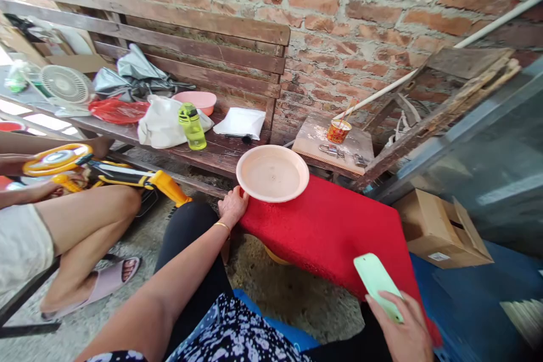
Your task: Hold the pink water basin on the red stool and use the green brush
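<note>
My right hand (405,322) is closed on a flat mint-green oblong piece (377,280) with rounded corners and a small hole near its far end. It is held above the near right edge of the red-covered table (339,220). My left hand (233,205) lies at the table's left corner, fingers stretched toward the pale pink basin (272,192). Its fingertips are close to the basin's rim; whether they touch it, I cannot tell. The basin sits on the far left part of the red cloth and seems to contain shallow water.
On the wooden bench (220,153) are a green bottle (193,127), a white bag (161,121), a pink bowl (199,102) and a fan (65,83). A small board (314,144) bears a paper cup (338,131). A cardboard box (436,232) stands right; a seated person holds a yellow-black toy (127,174).
</note>
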`<move>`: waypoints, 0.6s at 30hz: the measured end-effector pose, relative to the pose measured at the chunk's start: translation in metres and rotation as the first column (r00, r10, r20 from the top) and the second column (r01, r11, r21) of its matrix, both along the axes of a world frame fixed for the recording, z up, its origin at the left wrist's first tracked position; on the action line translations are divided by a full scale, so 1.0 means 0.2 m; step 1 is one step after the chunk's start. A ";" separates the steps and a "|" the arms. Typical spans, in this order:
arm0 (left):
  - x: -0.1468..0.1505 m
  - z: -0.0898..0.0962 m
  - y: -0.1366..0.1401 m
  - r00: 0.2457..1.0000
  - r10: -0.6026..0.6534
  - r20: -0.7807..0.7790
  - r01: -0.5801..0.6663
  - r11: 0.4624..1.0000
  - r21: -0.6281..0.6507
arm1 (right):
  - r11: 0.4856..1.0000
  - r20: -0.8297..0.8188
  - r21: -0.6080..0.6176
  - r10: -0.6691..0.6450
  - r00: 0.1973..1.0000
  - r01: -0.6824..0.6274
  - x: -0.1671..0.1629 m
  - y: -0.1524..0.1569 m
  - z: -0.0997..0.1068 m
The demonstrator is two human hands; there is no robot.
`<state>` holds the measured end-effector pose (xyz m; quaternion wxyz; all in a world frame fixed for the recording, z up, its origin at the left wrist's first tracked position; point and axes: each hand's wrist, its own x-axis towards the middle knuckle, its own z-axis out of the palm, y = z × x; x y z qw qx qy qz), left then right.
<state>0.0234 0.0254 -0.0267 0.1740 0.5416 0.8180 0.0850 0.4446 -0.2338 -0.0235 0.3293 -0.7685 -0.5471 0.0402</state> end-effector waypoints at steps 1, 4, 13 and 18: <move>0.00 0.00 0.00 1.000 -0.002 0.001 0.002 1.000 0.002 | 0.997 -0.033 0.025 0.071 0.997 -0.070 -0.11 0.11 0.00; 0.00 0.00 0.00 1.000 -0.006 0.007 0.006 1.000 0.010 | 0.945 -0.095 0.092 0.321 0.942 -0.313 -0.48 0.41 0.00; -0.01 -0.01 0.00 1.000 -0.010 0.011 0.010 0.999 0.031 | 0.882 -0.102 -0.012 0.467 0.878 -0.471 -0.92 0.81 -0.04; -0.01 -0.03 0.00 1.000 -0.010 0.003 0.010 0.999 0.050 | 0.988 -0.180 -0.116 0.080 0.981 -0.102 -0.40 0.74 -0.03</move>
